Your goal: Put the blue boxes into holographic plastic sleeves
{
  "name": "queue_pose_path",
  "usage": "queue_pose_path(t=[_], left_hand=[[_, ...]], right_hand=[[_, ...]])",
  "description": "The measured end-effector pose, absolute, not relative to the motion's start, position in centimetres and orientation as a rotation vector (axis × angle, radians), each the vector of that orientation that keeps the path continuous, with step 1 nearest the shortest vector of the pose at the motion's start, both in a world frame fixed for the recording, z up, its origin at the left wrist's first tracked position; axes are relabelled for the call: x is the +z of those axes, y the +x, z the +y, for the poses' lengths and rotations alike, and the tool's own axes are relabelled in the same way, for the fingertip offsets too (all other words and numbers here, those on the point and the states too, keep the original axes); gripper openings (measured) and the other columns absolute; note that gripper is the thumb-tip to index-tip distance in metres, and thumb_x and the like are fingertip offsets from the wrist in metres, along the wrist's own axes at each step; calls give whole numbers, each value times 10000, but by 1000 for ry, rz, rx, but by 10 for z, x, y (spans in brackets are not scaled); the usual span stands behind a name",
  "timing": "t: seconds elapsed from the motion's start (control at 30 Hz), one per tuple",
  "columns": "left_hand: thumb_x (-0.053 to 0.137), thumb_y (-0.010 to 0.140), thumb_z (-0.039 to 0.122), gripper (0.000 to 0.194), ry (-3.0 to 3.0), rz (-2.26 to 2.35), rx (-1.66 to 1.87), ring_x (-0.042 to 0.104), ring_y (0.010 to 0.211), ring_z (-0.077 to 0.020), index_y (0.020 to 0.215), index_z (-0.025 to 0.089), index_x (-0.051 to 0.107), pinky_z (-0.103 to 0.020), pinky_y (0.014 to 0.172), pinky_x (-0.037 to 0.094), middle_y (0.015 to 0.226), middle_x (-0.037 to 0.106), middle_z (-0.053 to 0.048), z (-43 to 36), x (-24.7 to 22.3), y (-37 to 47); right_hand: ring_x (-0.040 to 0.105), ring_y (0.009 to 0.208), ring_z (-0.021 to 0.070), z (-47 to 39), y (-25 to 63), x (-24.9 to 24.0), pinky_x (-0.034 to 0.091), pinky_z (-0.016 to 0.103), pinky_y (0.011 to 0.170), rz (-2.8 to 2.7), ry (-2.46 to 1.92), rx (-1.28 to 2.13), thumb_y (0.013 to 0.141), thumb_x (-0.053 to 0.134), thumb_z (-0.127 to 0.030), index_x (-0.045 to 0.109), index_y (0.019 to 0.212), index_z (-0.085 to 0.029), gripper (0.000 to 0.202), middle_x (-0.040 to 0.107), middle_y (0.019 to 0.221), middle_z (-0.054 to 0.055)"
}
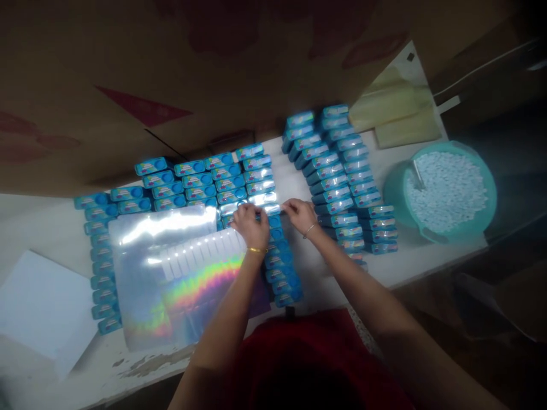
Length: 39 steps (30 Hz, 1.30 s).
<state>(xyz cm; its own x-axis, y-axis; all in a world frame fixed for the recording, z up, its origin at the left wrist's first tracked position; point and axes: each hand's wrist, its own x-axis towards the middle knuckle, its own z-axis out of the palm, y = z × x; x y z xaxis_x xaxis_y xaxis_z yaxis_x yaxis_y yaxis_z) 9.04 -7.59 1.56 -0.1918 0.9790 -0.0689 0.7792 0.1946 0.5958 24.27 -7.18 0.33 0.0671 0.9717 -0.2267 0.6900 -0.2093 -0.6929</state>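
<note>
My left hand (pixel 252 225) has its fingers bent and closed over the rows of small blue boxes, beside the holographic sheets; what lies under the fingertips is hidden. Just right of it, my right hand (pixel 301 215) pinches the right end of a thin shiny strip (pixel 267 204) that lies across the box tops. Blue boxes with printed labels (pixel 231 183) stand in close rows behind and around the left hand. Left of my left forearm, the silvery holographic sheets (pixel 145 296) rest over some boxes; the upper one carries a row of pale strips.
More blue boxes (pixel 337 182) form columns to the right. A turquoise bucket (pixel 393 193) full of small white pieces, with a metal scoop (pixel 417 173), stands at the right. White paper (pixel 47 307) lies at the left; yellowish packets (pixel 405 122) sit behind. A cardboard wall (pixel 239 74) borders the back.
</note>
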Motion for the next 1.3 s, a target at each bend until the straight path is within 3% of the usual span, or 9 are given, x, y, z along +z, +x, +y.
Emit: queue_pose_path(t=[0.1,0.23,0.47,0.6,0.7,0.83,0.9,1.1,1.3], left_hand=[[553,816,310,136,1658,2080,568,506,1012,-295,861,197,614,-434,855,329,1051,588,-101,-75,20,89],[469,861,244,312,1833,1998,517,496,1087,-302,1144,196,591,-439,866,333,1183,577,-138,-82,27,78],[359,894,149,466,2231,1712,169,382,1266,-344,1318,256,522,-537,926,310,1504,374,-109,-99,21,64],[382,888,147,447,2239,1649,159,376,1292,-337,1298,240,536,-535,937,333,1500,378,-118,-95,26,66],[398,900,179,415,2227,1586,297,430,1259,-301,1289,221,533,-483,948,372,1446,445,-130,-94,39,32],[406,926,261,313,2165,1723,507,573,1038,-233,1163,170,589,-397,921,430,1090,647,-118,-105,60,-78],[403,928,277,284,2153,1821,503,587,973,-227,1081,165,615,-382,896,452,993,649,-105,-113,66,-138],[374,945,297,324,2296,1688,262,566,955,-229,1101,180,633,-365,850,458,1006,629,-109,-132,42,-220],[411,949,286,294,2430,1764,179,550,941,-242,1127,231,638,-370,775,375,1050,662,-94,-147,25,-221]], right_hand=[[566,688,157,-80,241,-10,416,282,745,-1525,-1915,960,890,504,-378,687,995,-202,275,637,721,-5],[568,768,171,-103,237,-17,432,291,761,-1472,-1863,815,927,406,-304,518,1337,-160,448,605,865,42],[527,957,216,-123,230,-18,370,352,879,-1959,-1791,843,916,290,-123,283,1494,-220,587,587,999,77],[501,959,253,-112,249,-24,358,398,874,-2253,-1812,821,851,365,-78,350,1470,-214,634,607,1029,109],[490,953,282,-104,251,-13,374,439,856,-2190,-1923,602,854,382,-105,401,1442,-172,592,599,1049,145],[480,1059,286,-102,190,22,400,451,904,-2000,-1694,441,928,362,-195,461,1387,-152,471,563,1167,157],[485,1094,264,-107,134,35,402,436,943,-2101,-1412,541,933,346,-152,525,1321,-165,428,580,1176,140],[470,1186,244,-132,-9,11,394,411,995,-2429,-1027,709,912,403,-82,540,1285,-113,399,594,1254,149],[424,1262,243,-143,-16,-15,345,442,1033,-2482,-1086,688,930,419,-120,495,1345,-163,424,515,1394,112]])
